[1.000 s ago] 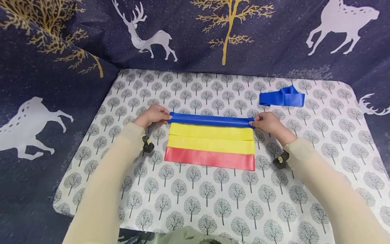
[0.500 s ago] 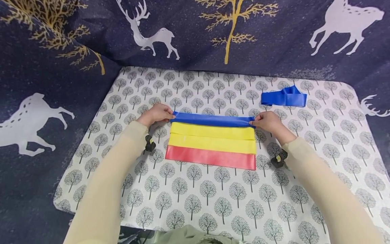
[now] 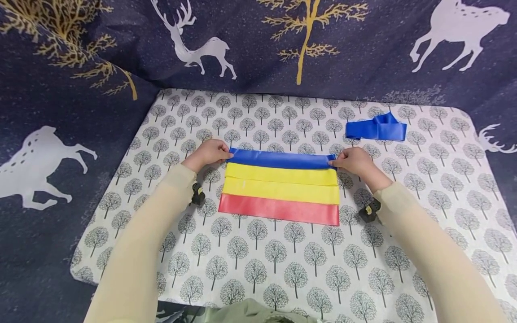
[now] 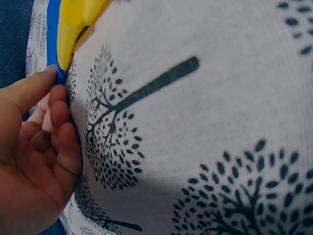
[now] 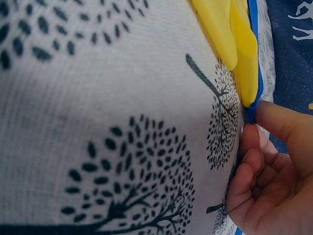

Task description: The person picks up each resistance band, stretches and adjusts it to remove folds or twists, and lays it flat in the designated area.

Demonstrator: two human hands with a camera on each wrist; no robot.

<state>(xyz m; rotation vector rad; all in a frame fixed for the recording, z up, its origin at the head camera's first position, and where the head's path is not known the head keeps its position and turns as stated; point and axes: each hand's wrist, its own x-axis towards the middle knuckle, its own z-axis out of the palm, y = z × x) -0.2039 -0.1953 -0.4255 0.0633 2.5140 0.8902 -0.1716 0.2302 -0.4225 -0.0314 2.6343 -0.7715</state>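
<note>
A flat blue band (image 3: 280, 159) stretches across the top of the stacked strips in the head view. My left hand (image 3: 211, 152) pinches its left end, and my right hand (image 3: 355, 161) pinches the right end. Just below lie yellow bands (image 3: 278, 181), one edge overlapping the other, and a red band (image 3: 278, 211) forms the lowest stripe. In the left wrist view the thumb and forefinger hold the blue end (image 4: 60, 74) beside yellow material. The right wrist view shows thumb and finger gripping the other blue end (image 5: 251, 113).
A second blue band (image 3: 375, 130), folded on itself, lies at the back right. The table is covered by a white tree-print cloth (image 3: 258, 264). Behind it hangs dark blue fabric (image 3: 258, 54) with deer and trees.
The blue band was narrower and creased a second ago; it now lies wider and smoother. Both hands keep their hold on its ends, with the left slightly farther right.
</note>
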